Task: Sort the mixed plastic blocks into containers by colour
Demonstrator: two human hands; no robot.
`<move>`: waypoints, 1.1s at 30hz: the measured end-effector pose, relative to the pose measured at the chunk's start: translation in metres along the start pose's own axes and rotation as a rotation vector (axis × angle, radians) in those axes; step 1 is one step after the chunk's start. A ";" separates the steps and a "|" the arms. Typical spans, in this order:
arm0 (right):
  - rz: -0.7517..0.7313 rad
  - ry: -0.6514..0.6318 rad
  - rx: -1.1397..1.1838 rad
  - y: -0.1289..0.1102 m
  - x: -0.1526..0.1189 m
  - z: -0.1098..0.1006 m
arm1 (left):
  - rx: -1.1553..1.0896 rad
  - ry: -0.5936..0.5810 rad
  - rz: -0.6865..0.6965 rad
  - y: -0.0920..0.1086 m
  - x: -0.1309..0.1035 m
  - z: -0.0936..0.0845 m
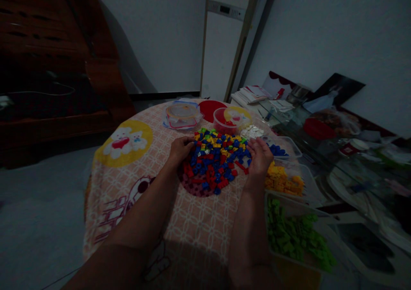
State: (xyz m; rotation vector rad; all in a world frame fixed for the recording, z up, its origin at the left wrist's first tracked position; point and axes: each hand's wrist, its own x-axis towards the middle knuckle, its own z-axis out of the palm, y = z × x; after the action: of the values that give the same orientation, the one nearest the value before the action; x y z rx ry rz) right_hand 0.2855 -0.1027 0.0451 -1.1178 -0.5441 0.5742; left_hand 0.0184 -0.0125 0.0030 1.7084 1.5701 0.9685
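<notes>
Indoors, a dimly lit tablecloth (201, 226) bears bricks (213, 159) between left hand (180, 148) and right hand (260, 156), grips unclear

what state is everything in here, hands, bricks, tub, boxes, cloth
left hand, fingers curled at pile's left edge; grip unclear
right hand, fingers bent at pile's right; grip unclear
mixed bricks, loose, heaped
round tub, open, red pieces inside
blue bricks, loose in open box
yellow bricks, loose, boxed
green bricks, loose in open box
tablecloth, spread out
</notes>
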 end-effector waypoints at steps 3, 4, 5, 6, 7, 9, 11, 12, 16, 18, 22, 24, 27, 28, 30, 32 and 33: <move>0.142 -0.177 -0.142 0.000 -0.008 0.006 | 0.003 0.003 0.001 -0.001 0.000 0.000; 0.168 -0.218 -0.208 0.001 -0.010 0.008 | 0.002 0.002 0.000 -0.001 0.000 0.000; 0.180 -0.245 -0.286 0.003 -0.011 0.008 | -0.004 0.002 0.000 -0.001 0.000 0.000; 0.180 -0.262 -0.374 0.005 -0.012 0.008 | -0.012 0.001 0.000 -0.001 0.000 0.000; 0.172 -0.274 -0.468 0.007 -0.013 0.007 | -0.022 0.000 0.002 -0.001 0.000 0.000; 0.135 -0.297 -0.640 0.011 -0.012 0.004 | -0.030 0.003 0.005 0.000 -0.001 -0.001; 0.080 -0.334 -0.774 0.014 -0.010 0.000 | -0.027 0.002 0.002 0.001 -0.001 -0.001; 0.051 -0.346 -0.833 0.016 -0.009 -0.002 | -0.027 -0.001 -0.003 0.001 -0.001 -0.001; -0.091 -0.367 -1.046 0.025 -0.007 -0.002 | -0.037 -0.009 -0.018 0.000 0.000 0.000; -0.153 -0.371 -1.137 0.029 -0.007 0.000 | -0.042 -0.012 -0.014 0.000 0.000 0.000; -0.196 -0.353 -1.235 0.032 -0.008 0.003 | -0.027 -0.009 0.003 -0.001 0.001 0.000; -0.206 -0.366 -1.245 0.031 -0.008 0.003 | -0.013 -0.007 0.000 -0.001 0.001 0.000; -0.205 -0.361 -1.219 0.033 -0.007 0.002 | -0.001 -0.010 -0.006 0.000 0.001 0.000; -0.198 -0.344 -1.199 0.034 -0.007 0.002 | 0.000 -0.010 -0.005 0.000 0.001 0.000; -0.167 -0.311 -1.151 0.038 -0.007 0.003 | 0.002 -0.005 0.001 0.000 0.001 0.000; -0.146 -0.286 -1.122 0.040 -0.007 0.003 | 0.001 -0.001 0.001 0.001 0.000 -0.001; -0.147 -0.279 -1.115 0.041 -0.007 0.004 | -0.001 -0.001 -0.002 0.001 0.000 -0.001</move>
State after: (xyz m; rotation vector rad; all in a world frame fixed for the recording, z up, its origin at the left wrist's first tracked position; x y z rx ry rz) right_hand 0.2718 -0.0916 0.0074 -2.0292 -1.2563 0.2677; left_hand 0.0183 -0.0128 0.0043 1.7065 1.5702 0.9675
